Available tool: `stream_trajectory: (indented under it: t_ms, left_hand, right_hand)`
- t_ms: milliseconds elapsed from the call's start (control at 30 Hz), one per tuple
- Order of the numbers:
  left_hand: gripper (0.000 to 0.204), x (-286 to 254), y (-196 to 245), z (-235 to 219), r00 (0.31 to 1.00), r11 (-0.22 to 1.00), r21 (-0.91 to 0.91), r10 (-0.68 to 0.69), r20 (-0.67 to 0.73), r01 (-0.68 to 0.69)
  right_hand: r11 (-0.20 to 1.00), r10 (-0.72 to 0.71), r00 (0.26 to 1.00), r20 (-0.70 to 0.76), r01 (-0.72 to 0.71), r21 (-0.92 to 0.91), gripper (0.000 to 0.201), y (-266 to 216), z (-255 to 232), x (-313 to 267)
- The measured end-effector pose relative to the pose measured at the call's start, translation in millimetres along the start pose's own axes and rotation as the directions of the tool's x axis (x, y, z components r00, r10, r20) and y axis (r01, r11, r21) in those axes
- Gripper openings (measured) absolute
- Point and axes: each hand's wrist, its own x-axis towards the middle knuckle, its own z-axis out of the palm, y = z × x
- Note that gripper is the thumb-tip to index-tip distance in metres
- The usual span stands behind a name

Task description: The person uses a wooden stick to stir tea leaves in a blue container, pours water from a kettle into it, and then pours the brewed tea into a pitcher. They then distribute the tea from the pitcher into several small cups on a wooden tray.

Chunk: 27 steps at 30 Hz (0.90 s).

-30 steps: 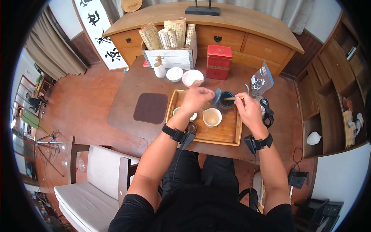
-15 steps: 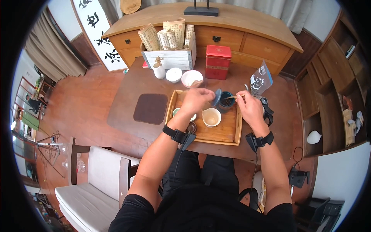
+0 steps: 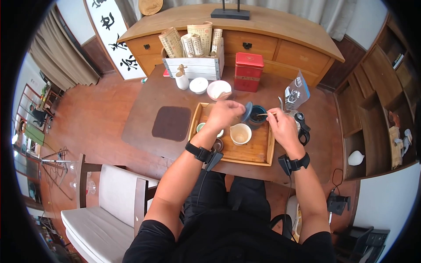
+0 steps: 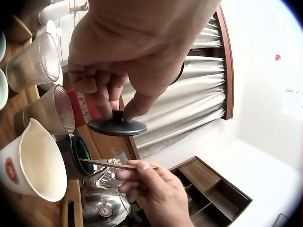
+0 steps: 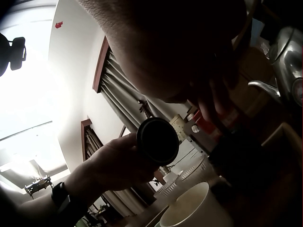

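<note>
Near the tray's (image 3: 247, 156) far right corner stands the dark pot (image 4: 70, 161), uncovered. Left hand (image 3: 226, 115): pinches the lid (image 4: 117, 127) by its knob, beside the pot. Right hand (image 3: 283, 127), over the tray's right edge: grips a stick (image 4: 116, 164), tip at the pot's mouth.

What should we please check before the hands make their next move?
1. Lid pinched by its knob in the left hand: ok.
2. Wooden stick gripped by the right hand: ok.
3. Dark cup free for covering: not ok, the stick's tip is at its mouth.
4. White pitcher upright on the tray: ok.
5. Amount inside the dark cup: cannot tell, too dark and small.
</note>
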Motion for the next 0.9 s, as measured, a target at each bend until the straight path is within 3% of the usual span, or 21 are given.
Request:
stream_trajectory:
  t_ms: [167,267,400,500,600,700,767,900]
  left_hand:
    - [0.027,-1,6,0,0.997,0.997,0.015,-0.078,0.022,0.078]
    - [0.028,2,-4,2,1.0,1.0,-0.008,0.013,0.003,-0.013]
    - [0.028,0,1,-2,1.0,1.0,-0.013,0.014,-0.001,-0.014]
    - [0.027,-2,7,-2,0.997,0.997,0.011,-0.078,0.026,0.077]
    - [0.027,0,4,0,0.997,0.997,0.024,-0.072,0.021,0.072]
    - [0.028,4,-4,4,1.0,0.999,-0.04,0.02,0.011,-0.019]
    - [0.028,2,-2,3,1.0,1.0,-0.002,0.019,0.0,-0.019]
    - [0.026,0,4,-1,0.997,0.997,0.024,-0.068,0.026,0.067]
  right_hand:
    - [1.0,-0.002,0.998,-0.06,0.003,0.02,0.017,-16,-11,4]
    - [0.999,-0.033,0.999,-0.035,0.033,-0.013,0.017,-11,-4,4]
    - [1.0,0.006,1.0,-0.021,-0.005,0.011,0.017,-3,2,1]
    - [0.998,0.043,0.998,-0.047,-0.04,0.055,0.017,-14,-9,1]
    - [0.999,0.033,0.998,-0.045,-0.032,0.036,0.017,-17,-6,0]
    - [0.999,0.027,1.0,-0.003,-0.027,0.034,0.017,-8,5,-1]
    - [0.996,0.02,0.998,-0.06,-0.015,0.084,0.017,-3,4,0]
    - [0.998,0.065,0.995,-0.076,-0.064,0.022,0.017,-17,-18,2]
